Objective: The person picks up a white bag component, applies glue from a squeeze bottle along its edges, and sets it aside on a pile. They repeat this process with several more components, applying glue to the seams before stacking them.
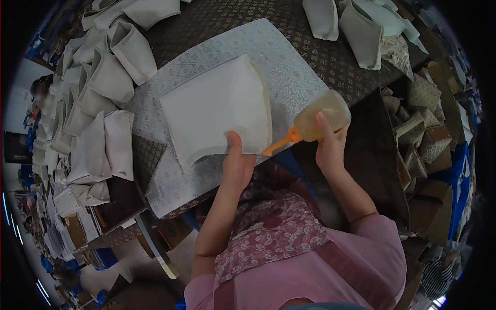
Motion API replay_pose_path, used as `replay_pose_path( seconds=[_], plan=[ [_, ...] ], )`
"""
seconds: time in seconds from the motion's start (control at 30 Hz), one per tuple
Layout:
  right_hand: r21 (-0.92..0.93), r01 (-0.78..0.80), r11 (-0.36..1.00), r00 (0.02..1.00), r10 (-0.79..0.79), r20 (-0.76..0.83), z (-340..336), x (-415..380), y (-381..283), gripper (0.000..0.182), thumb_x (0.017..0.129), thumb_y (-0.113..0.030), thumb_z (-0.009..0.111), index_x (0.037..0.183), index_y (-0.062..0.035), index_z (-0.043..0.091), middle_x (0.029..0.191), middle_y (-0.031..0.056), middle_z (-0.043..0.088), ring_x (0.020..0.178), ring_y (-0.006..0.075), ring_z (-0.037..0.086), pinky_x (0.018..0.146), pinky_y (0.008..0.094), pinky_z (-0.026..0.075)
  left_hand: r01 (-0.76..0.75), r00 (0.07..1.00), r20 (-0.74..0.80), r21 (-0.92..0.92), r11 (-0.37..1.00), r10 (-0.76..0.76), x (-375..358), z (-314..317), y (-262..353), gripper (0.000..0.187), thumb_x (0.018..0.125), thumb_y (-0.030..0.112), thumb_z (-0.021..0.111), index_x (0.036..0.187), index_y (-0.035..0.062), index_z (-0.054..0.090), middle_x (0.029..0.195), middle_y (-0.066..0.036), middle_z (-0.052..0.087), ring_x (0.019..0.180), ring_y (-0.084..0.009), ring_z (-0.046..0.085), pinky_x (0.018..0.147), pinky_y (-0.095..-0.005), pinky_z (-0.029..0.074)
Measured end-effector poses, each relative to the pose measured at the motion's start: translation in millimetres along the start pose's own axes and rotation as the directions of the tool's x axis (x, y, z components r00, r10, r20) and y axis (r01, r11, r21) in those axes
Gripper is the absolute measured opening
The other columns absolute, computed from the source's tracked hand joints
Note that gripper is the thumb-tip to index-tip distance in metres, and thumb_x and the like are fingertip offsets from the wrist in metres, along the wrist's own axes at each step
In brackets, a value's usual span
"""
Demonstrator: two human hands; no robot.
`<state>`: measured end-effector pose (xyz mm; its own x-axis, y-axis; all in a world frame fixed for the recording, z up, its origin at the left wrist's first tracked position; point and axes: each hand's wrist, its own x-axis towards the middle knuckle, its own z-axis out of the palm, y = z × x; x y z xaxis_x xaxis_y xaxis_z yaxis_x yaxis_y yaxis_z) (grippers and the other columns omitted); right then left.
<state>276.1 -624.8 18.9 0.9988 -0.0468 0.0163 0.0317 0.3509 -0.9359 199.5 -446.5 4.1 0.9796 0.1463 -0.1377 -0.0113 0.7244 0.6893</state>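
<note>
A white, flat, pouch-like piece [217, 106] with a cream edge strip lies on a pale patterned sheet [274, 46]. My left hand [239, 164] grips its near edge, thumb on top and the other fingers hidden underneath. In my right hand [330, 147] is a translucent squeeze bottle [323, 116] with a long orange nozzle [281, 142]. The bottle is tilted, and the nozzle tip sits right at the near right corner of the white piece.
Many white curved pieces [111, 77] are heaped along the table's left side. More white pieces [361, 33] stand at the back right. Patterned pouches [431, 142] fill a brown bin at the right. Brown patterned cloth [222, 18] covers the table.
</note>
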Motion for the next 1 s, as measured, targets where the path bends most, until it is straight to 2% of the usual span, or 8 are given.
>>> replay_pose_path(
  seconds=[0.17,0.2,0.3,0.37,0.4,0.6,0.7,1.0],
  plan=[
    [0.044,-0.043,0.998,0.986,0.036,0.161,-14,-11,-30,0.064,0.083,-0.023,0.068,0.132,-0.0051,0.03,0.117,0.008,0.048,0.107,0.0175,0.049,0.095,0.0342,0.039,-0.055,0.948,0.303,-0.15,0.987,0.099,10,-20,7,0.077,0.09,0.047,0.051,0.144,0.0067,0.014,0.146,-0.005,0.028,0.135,-0.0208,0.025,0.11,-0.0401,0.022],
    [0.135,-0.044,0.99,0.989,0.025,0.143,-15,-4,-39,0.057,0.087,-0.024,0.064,0.13,-0.0046,0.033,0.117,0.0079,0.049,0.108,0.0183,0.05,0.094,0.0353,0.041,-0.22,0.926,0.337,0.113,0.969,0.171,11,-13,12,0.079,0.088,0.043,0.056,0.144,0.0057,0.014,0.144,-0.008,0.031,0.132,-0.0226,0.031,0.107,-0.0395,0.027],
    [0.276,0.078,0.958,0.985,-0.116,0.125,-7,20,-67,0.055,0.089,-0.027,0.061,0.13,-0.0047,0.032,0.119,0.008,0.048,0.109,0.0191,0.052,0.091,0.0367,0.046,-0.451,0.892,0.403,0.774,0.443,0.204,17,3,35,0.085,0.081,0.033,0.067,0.142,0.003,0.015,0.134,-0.017,0.042,0.117,-0.0294,0.048,0.094,-0.0389,0.041],
    [0.331,0.128,0.935,0.969,-0.189,0.159,6,33,-82,0.054,0.089,-0.026,0.062,0.129,-0.0048,0.032,0.12,0.0081,0.048,0.109,0.0185,0.052,0.091,0.036,0.046,-0.22,0.963,0.23,0.972,-0.079,0.138,33,-15,52,0.086,0.077,0.024,0.071,0.14,0.0021,0.017,0.119,-0.023,0.054,0.098,-0.0358,0.06,0.079,-0.0403,0.051],
    [0.361,0.15,0.92,0.957,-0.227,0.18,15,38,-91,0.054,0.089,-0.025,0.062,0.129,-0.0049,0.032,0.12,0.0081,0.048,0.109,0.0181,0.052,0.091,0.0356,0.046,-0.319,0.891,0.301,0.948,-0.002,0.34,41,-22,56,0.067,0.077,0.014,0.07,0.134,0.007,0.036,0.099,-0.018,0.064,0.088,-0.0341,0.064,0.074,-0.0364,0.051],
    [0.308,0.263,0.914,0.928,-0.327,0.18,85,53,-131,0.058,0.086,-0.029,0.064,0.129,-0.0038,0.035,0.121,0.0081,0.048,0.111,0.0191,0.051,0.092,0.0359,0.046,-0.395,0.546,0.594,0.804,-0.444,0.591,47,25,150,0.02,0.082,0.013,0.064,0.101,0.0093,0.064,0.076,-0.007,0.063,0.064,-0.0262,0.059,0.057,-0.0369,0.045],
    [0.329,0.265,0.906,0.914,-0.345,0.213,109,61,-138,0.057,0.086,-0.026,0.065,0.128,-0.0053,0.034,0.12,0.0075,0.047,0.11,0.0179,0.051,0.091,0.0343,0.046,-0.463,0.514,0.65,0.76,-0.457,0.56,44,39,170,0.015,0.082,0.014,0.064,0.096,0.0086,0.066,0.067,-0.007,0.059,0.059,-0.0239,0.056,0.056,-0.034,0.043],
    [0.207,0.266,0.941,0.92,-0.312,0.236,126,78,-122,0.068,0.077,-0.024,0.075,0.123,-0.0044,0.029,0.114,0.0114,0.048,0.102,0.0183,0.053,0.082,0.035,0.049,-0.479,0.706,0.446,0.873,-0.093,0.551,14,37,164,0.011,0.084,0.015,0.063,0.087,0.0056,0.068,0.072,-0.007,0.064,0.055,-0.0182,0.055,0.052,-0.029,0.042]
  ],
)
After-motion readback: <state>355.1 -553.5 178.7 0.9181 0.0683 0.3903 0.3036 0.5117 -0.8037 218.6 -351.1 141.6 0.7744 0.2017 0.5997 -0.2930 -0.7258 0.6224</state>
